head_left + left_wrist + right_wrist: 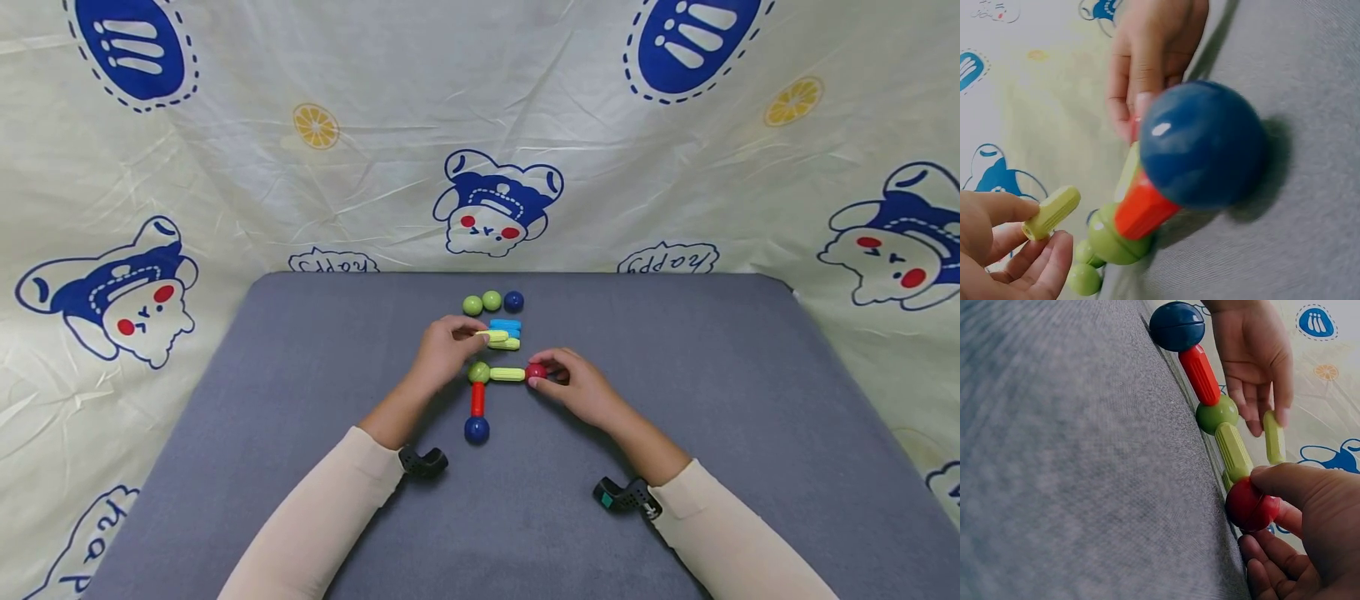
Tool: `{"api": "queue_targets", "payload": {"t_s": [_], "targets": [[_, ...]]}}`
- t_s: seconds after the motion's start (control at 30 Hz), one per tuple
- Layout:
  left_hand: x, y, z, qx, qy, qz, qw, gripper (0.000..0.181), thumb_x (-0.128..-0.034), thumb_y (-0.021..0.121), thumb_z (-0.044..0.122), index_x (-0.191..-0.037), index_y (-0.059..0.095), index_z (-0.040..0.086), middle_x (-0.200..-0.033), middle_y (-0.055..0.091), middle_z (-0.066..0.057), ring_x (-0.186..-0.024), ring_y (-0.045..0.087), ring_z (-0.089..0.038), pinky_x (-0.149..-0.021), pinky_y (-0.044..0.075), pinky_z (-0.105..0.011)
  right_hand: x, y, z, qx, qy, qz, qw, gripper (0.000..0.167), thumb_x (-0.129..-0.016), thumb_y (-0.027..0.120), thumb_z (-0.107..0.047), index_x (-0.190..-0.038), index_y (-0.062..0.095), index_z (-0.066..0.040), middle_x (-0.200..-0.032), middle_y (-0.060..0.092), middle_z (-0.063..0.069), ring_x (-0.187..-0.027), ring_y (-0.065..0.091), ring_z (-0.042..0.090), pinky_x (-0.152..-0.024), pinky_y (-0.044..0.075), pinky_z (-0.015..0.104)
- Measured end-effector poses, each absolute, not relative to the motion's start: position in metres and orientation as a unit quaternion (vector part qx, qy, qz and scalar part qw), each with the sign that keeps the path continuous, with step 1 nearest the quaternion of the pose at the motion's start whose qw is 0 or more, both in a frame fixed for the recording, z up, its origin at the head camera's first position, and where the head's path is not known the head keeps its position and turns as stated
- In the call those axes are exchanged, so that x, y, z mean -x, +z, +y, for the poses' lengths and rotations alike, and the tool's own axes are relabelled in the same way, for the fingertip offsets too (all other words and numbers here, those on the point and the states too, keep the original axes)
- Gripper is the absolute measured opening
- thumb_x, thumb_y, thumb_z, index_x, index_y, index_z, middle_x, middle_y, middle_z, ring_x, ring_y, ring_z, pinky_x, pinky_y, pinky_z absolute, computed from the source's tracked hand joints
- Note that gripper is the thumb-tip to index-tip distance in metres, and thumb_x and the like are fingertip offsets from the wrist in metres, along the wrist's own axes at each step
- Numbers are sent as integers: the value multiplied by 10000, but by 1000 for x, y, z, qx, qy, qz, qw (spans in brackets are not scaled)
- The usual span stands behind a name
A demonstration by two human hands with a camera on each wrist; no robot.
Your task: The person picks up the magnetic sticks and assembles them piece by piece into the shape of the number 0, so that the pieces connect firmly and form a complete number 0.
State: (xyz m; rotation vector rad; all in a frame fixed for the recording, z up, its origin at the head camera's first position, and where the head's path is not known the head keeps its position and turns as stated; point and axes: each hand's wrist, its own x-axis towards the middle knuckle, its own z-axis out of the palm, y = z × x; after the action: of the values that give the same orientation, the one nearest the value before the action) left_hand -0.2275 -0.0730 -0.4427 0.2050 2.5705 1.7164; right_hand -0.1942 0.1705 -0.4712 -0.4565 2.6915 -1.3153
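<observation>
My left hand (pixel 441 354) pinches a yellow-green ribbed rod (pixel 1054 212) between thumb and fingers, held up off the table. With its thumb and fingers, my right hand (pixel 581 387) grips a red ball (pixel 1249 505). That ball ends a joined piece: a second yellow-green rod (pixel 507 375) runs from it to a green ball (pixel 478 372). From the green ball a red rod (pixel 477 400) leads toward me to a blue ball (pixel 476 430). In the left wrist view the blue ball hides part of this piece.
Behind the joined piece lie blue rods (pixel 506 323) and another yellow-green rod (pixel 513 344), partly covered by the held one. Farther back, two green balls (pixel 491 300) and a dark blue ball (pixel 513 301) sit on the grey table (pixel 337 333). A printed curtain (pixel 375 192) hangs behind.
</observation>
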Motion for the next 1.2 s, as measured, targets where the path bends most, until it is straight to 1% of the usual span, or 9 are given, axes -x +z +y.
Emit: {"api": "queue_targets", "payload": {"t_s": [0.13, 0.23, 0.37, 0.57, 0.8, 0.83, 0.9, 1.03, 1.2], "targets": [[227, -436, -81, -48, 602, 796, 21, 216, -961, 683, 138, -1117, 736, -3, -1083, 607, -140, -914, 693, -332, -869, 583, -481, 194, -471, 170, 148, -427, 890, 58, 351, -920, 754, -196, -1245, 659, -105, -1165, 650, 103, -1091, 616, 253, -939, 476, 399], [226, -432, -87, -34, 628, 777, 12, 251, -977, 660, 121, -1165, 714, -36, -1115, 582, -155, -970, 675, -358, -933, 561, -519, 194, -471, 170, 148, -420, 893, 59, 377, -906, 766, -186, -1257, 653, -107, -1165, 645, 105, -1091, 611, 254, -943, 471, 404], [225, -428, -92, -37, 655, 754, 20, 262, -981, 637, 71, -1203, 691, -55, -1155, 567, -165, -1013, 677, -337, -948, 564, -504, 194, -472, 169, 146, -420, 894, 58, 376, -909, 762, -181, -1260, 652, -101, -1162, 643, 111, -1082, 612, 254, -936, 472, 402], [221, -424, -97, -42, 667, 742, 52, 249, -970, 671, 95, -1199, 693, 1, -1083, 675, -149, -858, 670, -210, -902, 577, -527, 196, -472, 168, 141, -421, 894, 54, 368, -916, 751, -168, -1262, 652, -90, -1169, 641, 122, -1070, 618, 256, -925, 475, 389], [215, -426, -106, -14, 641, 764, 74, 301, -963, 703, 210, -1192, 708, 15, -1079, 687, -97, -957, 645, -256, -984, 540, -499, 201, -469, 166, 135, -416, 898, 52, 361, -920, 746, -152, -1260, 657, -69, -1141, 635, 149, -1024, 611, 261, -862, 494, 347], [213, -426, -107, -12, 642, 763, 75, 306, -964, 703, 214, -1194, 708, 13, -1082, 690, -96, -949, 636, -220, -987, 538, -503, 202, -469, 166, 135, -414, 899, 51, 360, -921, 744, -152, -1260, 657, -65, -1140, 632, 154, -1020, 609, 262, -851, 491, 337], [211, -427, -108, -6, 648, 757, 80, 326, -964, 704, 209, -1210, 698, -5, -1074, 689, -95, -942, 632, -221, -970, 546, -511, 205, -468, 165, 134, -412, 900, 50, 361, -922, 741, -151, -1262, 658, -61, -1144, 631, 159, -1018, 609, 265, -845, 485, 327], [205, -429, -111, 5, 644, 760, 86, 290, -961, 709, 201, -1180, 714, 9, -1064, 694, -96, -893, 651, -208, -898, 587, -464, 211, -467, 164, 134, -413, 899, 52, 366, -925, 732, -135, -1269, 650, -40, -1174, 620, 182, -1030, 611, 282, -870, 499, 365], [196, -434, -114, 13, 624, 775, 97, 249, -950, 721, 193, -1143, 739, 37, -1075, 712, -94, -843, 678, -155, -867, 598, -395, 216, -468, 164, 126, -410, 901, 59, 369, -935, 725, -139, -1281, 642, -42, -1205, 603, 192, -1047, 611, 299, -897, 516, 430]]}}
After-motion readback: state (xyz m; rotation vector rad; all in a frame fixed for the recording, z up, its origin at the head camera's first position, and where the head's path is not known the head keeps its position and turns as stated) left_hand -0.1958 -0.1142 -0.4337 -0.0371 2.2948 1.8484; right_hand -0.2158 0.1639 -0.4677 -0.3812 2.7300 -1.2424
